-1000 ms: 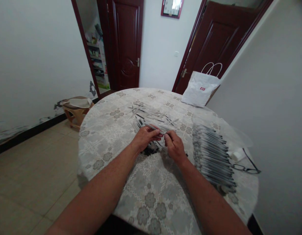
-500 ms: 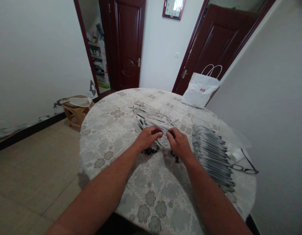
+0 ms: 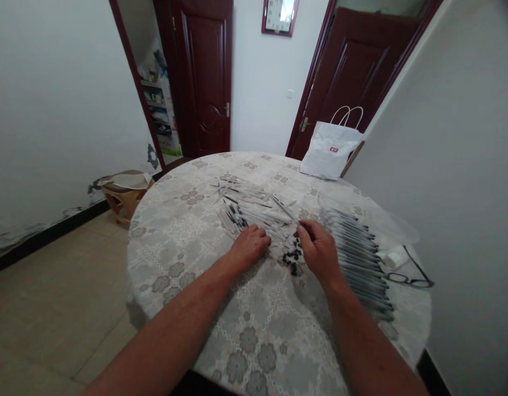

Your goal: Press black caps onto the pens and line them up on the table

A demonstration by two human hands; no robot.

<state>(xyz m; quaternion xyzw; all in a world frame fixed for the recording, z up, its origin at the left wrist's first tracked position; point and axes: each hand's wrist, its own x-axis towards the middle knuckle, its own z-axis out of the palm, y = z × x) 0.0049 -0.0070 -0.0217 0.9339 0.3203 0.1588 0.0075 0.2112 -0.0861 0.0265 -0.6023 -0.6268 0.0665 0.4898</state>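
Observation:
A loose heap of thin grey pen-like sticks lies in the middle of a round table covered with a flowered cloth. My left hand rests at the heap's near edge, fingers curled down onto the sticks. My right hand is a little to the right, fingers bent and pinched together at the heap's right side; what they hold is too small to make out. Small black bits lie on the cloth between my hands. A neat row of the same sticks is laid out to the right of my right hand.
A white paper bag leans at the table's far right. Spectacles and a small white object lie near the right edge by the wall. A wooden stool stands on the floor at left. Dark red doors are behind.
Both hands have dropped from holding a stick together above the heap down onto the cloth. They have moved apart, the right hand going rightwards toward the laid-out row.

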